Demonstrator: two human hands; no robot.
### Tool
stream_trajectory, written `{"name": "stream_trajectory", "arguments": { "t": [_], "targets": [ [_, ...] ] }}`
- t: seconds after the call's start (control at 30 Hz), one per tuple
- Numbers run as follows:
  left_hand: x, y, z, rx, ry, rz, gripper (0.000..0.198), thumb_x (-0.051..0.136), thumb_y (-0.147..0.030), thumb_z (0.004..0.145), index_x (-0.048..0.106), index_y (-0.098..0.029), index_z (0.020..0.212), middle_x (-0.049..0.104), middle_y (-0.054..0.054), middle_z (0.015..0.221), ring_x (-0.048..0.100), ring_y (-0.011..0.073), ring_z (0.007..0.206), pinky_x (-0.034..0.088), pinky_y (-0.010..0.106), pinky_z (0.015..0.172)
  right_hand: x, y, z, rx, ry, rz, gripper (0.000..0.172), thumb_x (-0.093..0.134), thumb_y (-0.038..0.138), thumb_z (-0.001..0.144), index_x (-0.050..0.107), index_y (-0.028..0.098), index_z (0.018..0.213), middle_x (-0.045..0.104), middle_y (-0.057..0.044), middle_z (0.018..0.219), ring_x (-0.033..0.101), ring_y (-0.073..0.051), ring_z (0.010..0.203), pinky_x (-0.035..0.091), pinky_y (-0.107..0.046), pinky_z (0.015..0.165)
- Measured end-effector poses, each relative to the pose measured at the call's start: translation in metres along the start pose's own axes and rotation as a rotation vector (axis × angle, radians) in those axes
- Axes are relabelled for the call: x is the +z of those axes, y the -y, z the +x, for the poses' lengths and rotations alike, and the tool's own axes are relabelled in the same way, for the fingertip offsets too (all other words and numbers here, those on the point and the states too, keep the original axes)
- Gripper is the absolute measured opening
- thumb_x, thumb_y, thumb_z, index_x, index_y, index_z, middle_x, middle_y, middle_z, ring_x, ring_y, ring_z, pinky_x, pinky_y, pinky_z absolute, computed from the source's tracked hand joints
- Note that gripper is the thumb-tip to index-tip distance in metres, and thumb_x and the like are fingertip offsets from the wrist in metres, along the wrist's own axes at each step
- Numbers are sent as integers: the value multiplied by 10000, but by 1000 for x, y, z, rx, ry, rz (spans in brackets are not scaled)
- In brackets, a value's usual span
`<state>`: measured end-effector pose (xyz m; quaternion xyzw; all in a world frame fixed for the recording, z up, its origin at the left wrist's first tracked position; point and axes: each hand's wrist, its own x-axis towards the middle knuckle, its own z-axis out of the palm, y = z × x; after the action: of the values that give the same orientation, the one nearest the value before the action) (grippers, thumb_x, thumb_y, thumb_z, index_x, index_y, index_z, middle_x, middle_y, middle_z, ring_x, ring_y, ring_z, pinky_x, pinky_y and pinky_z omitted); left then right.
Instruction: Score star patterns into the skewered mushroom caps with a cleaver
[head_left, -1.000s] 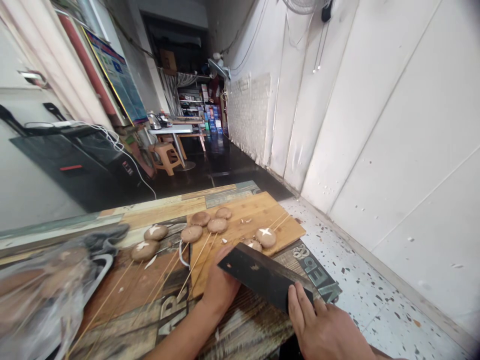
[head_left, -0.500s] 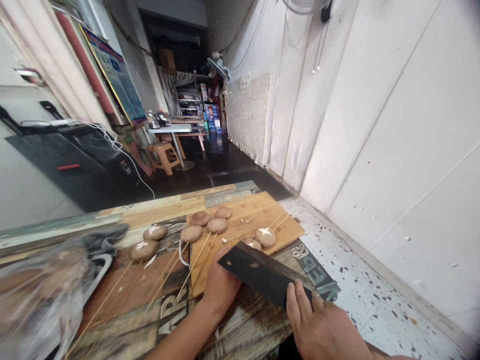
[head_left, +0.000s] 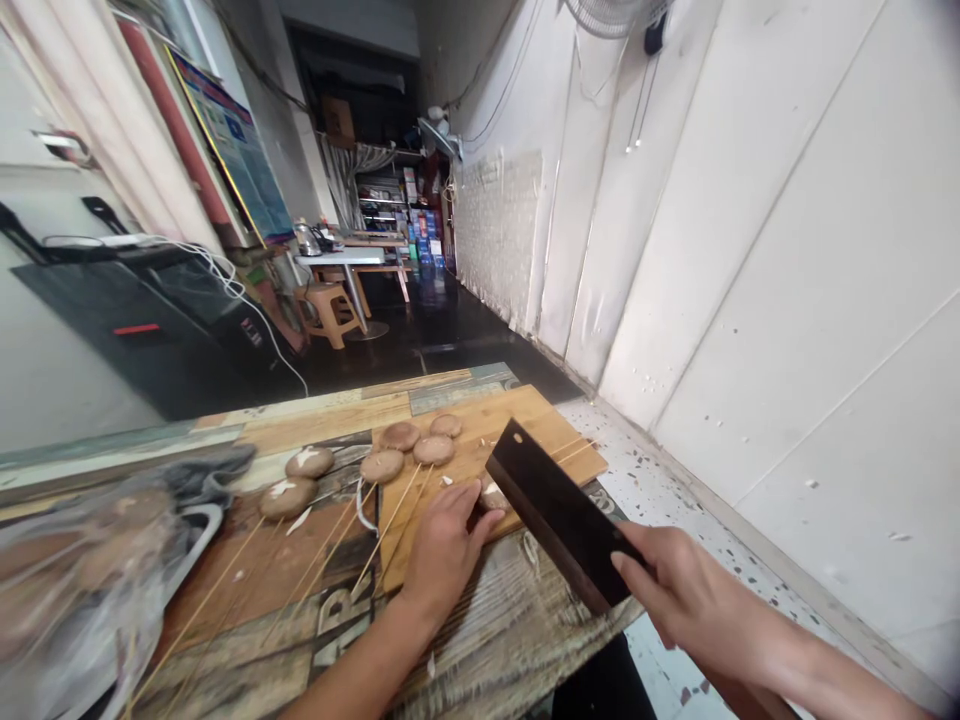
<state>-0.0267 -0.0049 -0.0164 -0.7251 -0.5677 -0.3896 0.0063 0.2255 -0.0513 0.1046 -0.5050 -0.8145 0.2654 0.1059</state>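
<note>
My right hand [head_left: 679,595] is closed round the handle of a dark cleaver [head_left: 559,515], whose blade is raised and tilted over the right part of the wooden cutting board [head_left: 517,415]. My left hand [head_left: 444,550] rests on the board with its fingers pressed on a mushroom [head_left: 491,494] just left of the blade. Several mushrooms on bamboo skewers [head_left: 384,466] lie across the board and the table to the left.
A patterned table top [head_left: 315,415] carries the board. At the left lie a clear plastic bag [head_left: 75,580] and a grey tray [head_left: 199,525]. A white wall [head_left: 787,250] runs along the right; speckled floor [head_left: 750,590] lies below it. A black appliance [head_left: 135,320] stands behind.
The cleaver has swung up and to the right, from lying low in front of my left hand to a raised tilt over the board. My right hand moved right with it.
</note>
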Motion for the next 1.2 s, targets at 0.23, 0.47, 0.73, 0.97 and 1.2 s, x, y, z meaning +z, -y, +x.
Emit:
{"name": "stream_trajectory", "arguments": {
  "t": [0.23,0.47,0.73,0.97,1.2],
  "targets": [
    [4,4,-1,-42,13,2,378,597,-385,855,644,-125,1124,694,126,1115,626,266,1056,491,445,953,5,-29,13,231,133,525,202,383,326,947,402,234,768,524,81,357,377,-86,276,279,-193,340],
    [2,2,-1,-62,22,-31,368,611,-375,846,647,-147,1132,696,114,1115,627,265,1052,490,450,949,9,-34,9,226,156,561,211,427,337,935,417,233,752,535,76,356,384,-85,282,291,-194,351],
    [1,2,1,-56,38,-9,377,594,-375,856,645,-128,1136,697,126,1110,626,275,1057,495,460,945,13,-39,6,248,151,544,209,409,341,942,445,221,774,525,82,344,396,-80,281,297,-184,349],
    [3,3,0,-59,15,-55,354,590,-384,856,660,-160,1121,700,109,1113,632,267,1059,497,463,954,8,-40,24,248,180,680,230,486,356,897,370,237,737,492,99,318,380,-68,267,296,-162,330],
    [4,4,0,-84,33,-78,359,596,-377,851,662,-155,1126,698,109,1124,627,263,1072,491,471,969,6,-51,44,265,211,836,298,554,466,811,402,230,711,493,70,302,381,-83,232,282,-163,269]
  ]
}}
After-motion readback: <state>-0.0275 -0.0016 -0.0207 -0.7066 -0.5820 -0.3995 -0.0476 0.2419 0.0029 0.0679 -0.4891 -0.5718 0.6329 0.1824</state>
